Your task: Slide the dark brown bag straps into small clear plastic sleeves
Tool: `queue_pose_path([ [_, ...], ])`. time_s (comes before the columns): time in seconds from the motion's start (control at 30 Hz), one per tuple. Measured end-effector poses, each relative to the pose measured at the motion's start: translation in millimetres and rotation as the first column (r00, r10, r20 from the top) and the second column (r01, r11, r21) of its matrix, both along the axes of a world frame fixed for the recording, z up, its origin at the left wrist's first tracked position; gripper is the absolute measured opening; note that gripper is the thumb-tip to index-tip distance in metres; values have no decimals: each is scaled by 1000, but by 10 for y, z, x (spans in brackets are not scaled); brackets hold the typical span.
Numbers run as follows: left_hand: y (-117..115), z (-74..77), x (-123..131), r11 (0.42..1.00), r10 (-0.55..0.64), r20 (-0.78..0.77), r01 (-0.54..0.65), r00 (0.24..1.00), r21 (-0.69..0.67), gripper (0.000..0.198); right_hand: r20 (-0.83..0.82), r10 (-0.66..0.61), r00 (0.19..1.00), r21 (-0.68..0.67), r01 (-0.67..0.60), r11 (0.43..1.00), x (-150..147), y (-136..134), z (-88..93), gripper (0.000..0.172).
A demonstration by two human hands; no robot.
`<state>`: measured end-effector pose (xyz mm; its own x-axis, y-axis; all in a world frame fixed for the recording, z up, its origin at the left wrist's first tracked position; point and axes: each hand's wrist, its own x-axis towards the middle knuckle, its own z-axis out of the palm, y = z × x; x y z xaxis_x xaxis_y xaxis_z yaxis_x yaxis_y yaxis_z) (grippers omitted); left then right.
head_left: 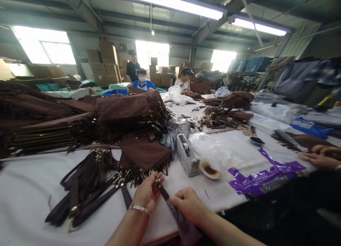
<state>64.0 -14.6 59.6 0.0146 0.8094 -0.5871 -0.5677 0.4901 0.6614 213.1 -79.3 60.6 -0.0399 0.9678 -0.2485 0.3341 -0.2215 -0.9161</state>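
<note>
My left hand point(148, 192), with a silver bracelet at the wrist, is closed around the brass-fitted end of a dark brown bag strap point(164, 194). Further down, my right hand point(187, 202) pinches the same strap, whose lower part hangs blurred toward the table edge. Just beyond my left fingers lies a brown fringed bag point(145, 152); whether the strap's clasp is hooked to it I cannot tell. To the left is a bundle of loose brown straps point(87, 192) with brass hooks and studs.
A grey tape dispenser point(187, 157) stands beside a small dish of brown liquid point(211, 169). Purple tape point(262, 178) covers the table edge at right. Stacked brown bags point(122, 109) rise behind. A co-worker's hands point(322, 157) work at far right; several people sit or stand further back.
</note>
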Motion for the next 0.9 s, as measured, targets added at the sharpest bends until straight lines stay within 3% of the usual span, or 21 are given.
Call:
queue_pose_path([
  [0.1, -38, 66, 11, 999, -28, 26, 28, 999, 15, 14, 25, -33, 999, 60, 31, 998, -139, 229, -12, 36],
  [0.3, -89, 64, 6, 997, -35, 101, 27, 994, 76, 10, -141, -76, 987, 69, 86, 994, -404, 652, -12, 40],
  [0.53, -37, -58, -210, 999, -49, 1, 49, 999, 20, 21, -241, -85, 967, -35, 79, 996, -457, 642, -88, 43],
  [0.77, 89, -233, -140, 999, 0, -122, 6, 992, 50, 10, 47, -87, 995, 108, 81, 991, -524, 850, -154, 39],
  [0.9, 64, -256, -200, 998, -5, -171, 17, 985, 68, 13, 119, -90, 989, 119, 76, 990, -613, 1040, -162, 33],
])
